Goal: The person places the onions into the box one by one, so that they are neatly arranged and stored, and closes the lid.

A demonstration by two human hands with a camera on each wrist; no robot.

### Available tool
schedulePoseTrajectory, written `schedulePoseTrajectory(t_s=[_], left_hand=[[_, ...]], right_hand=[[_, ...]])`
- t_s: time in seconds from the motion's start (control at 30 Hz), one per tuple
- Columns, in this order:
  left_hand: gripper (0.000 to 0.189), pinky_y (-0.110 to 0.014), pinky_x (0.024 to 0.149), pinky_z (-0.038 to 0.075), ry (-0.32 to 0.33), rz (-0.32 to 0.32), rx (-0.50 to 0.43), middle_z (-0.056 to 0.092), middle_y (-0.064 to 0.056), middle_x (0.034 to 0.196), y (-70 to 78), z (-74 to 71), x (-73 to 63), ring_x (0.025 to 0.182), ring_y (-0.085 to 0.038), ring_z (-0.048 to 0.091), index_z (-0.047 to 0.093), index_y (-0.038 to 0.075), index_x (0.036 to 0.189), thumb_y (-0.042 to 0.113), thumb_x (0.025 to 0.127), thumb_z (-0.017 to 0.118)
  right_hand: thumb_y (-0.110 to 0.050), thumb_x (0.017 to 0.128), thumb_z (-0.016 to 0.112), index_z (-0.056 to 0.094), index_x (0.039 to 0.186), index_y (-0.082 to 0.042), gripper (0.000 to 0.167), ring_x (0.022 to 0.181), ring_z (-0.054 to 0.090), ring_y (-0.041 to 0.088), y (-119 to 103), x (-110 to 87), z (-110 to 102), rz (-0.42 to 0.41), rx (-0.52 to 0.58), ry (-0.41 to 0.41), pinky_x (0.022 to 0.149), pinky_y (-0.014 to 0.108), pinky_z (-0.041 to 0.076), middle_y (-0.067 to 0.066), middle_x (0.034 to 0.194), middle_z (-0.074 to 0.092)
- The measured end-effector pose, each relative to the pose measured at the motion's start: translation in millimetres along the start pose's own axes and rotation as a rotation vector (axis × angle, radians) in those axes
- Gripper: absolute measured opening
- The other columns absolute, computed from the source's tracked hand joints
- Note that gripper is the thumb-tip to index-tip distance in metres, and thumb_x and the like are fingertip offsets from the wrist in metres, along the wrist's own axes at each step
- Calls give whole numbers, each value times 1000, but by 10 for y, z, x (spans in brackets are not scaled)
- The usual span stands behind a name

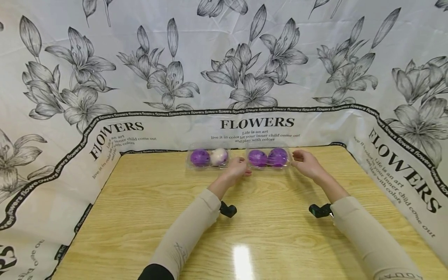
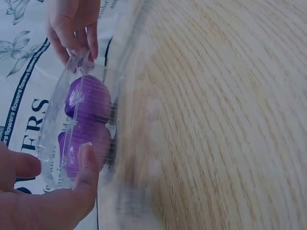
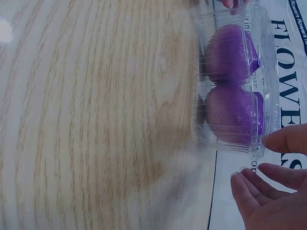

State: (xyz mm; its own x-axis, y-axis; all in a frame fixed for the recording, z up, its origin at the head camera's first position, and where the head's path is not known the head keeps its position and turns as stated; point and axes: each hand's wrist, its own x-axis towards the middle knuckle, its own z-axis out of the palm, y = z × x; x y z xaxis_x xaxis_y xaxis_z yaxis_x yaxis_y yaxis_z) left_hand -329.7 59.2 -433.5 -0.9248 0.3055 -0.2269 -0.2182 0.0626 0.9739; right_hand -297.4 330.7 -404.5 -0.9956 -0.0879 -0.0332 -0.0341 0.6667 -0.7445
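Note:
A clear plastic clamshell box [image 1: 268,168] holding two round purple balls [image 3: 231,112] stands at the back of the table, between the two hands. My left hand [image 1: 238,168] grips its left end, with thumb and a finger on either side of the plastic in the left wrist view. At the opposite end, my right hand [image 1: 307,163] pinches the corner rim between thumb and fingers, as the right wrist view shows. Just left of the left hand is a second clear box [image 1: 206,168], with one purple ball [image 1: 200,157] and one white-and-purple ball [image 1: 219,157].
The wood-grain table [image 1: 175,194] runs back to a white cloth [image 1: 182,132] printed with flowers and lettering, which hangs behind and along both sides. Black wrist-worn mounts [image 1: 228,210] stick out from both forearms over the table.

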Motion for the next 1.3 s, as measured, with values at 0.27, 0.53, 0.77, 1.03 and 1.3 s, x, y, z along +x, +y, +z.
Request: schedulePoseTrajectory(t_s=[0.27, 0.53, 0.77, 1.03, 1.3], left_hand=[[48, -40, 95, 61, -16, -1, -15, 55, -33, 131, -2, 20, 17, 105, -36, 68, 31, -13, 151, 10, 110, 42], [49, -39, 87, 65, -11, 10, -128, 59, -36, 120, -8, 113, 23, 74, -22, 64, 26, -13, 152, 0, 106, 40], [47, -42, 87, 65, 29, 19, -174, 64, -30, 105, -34, 171, 41, 68, -20, 63, 30, -14, 149, -5, 104, 42], [48, -41, 81, 66, 58, 18, -216, 63, -23, 88, -23, 199, 52, 61, -18, 62, 32, -15, 146, -13, 99, 41], [51, -38, 84, 65, 17, -18, -181, 63, -29, 115, -62, 158, 30, 86, -36, 72, 23, -12, 153, -1, 107, 40]], right_hand=[[-14, 105, 49, 32, 146, 22, 57, 126, 51, 51, -37, -19, -25, 68, 26, -33, 107, 57, 50, 42, 141, 44], [-4, 105, 42, 30, 141, 30, 51, 86, 70, 17, 9, 44, -43, 118, 244, -139, 85, 34, 64, 36, 114, 65], [-2, 105, 45, 33, 139, 30, 48, 80, 69, 14, 12, 20, -56, 135, 248, -138, 81, 32, 65, 19, 100, 70], [-1, 105, 46, 38, 137, 29, 45, 81, 67, 15, -45, -25, -71, 120, 208, -145, 81, 36, 64, 18, 98, 68], [-2, 106, 40, 34, 137, 32, 46, 84, 69, 17, 7, 6, -61, 93, 170, -178, 79, 33, 64, 30, 106, 67]])
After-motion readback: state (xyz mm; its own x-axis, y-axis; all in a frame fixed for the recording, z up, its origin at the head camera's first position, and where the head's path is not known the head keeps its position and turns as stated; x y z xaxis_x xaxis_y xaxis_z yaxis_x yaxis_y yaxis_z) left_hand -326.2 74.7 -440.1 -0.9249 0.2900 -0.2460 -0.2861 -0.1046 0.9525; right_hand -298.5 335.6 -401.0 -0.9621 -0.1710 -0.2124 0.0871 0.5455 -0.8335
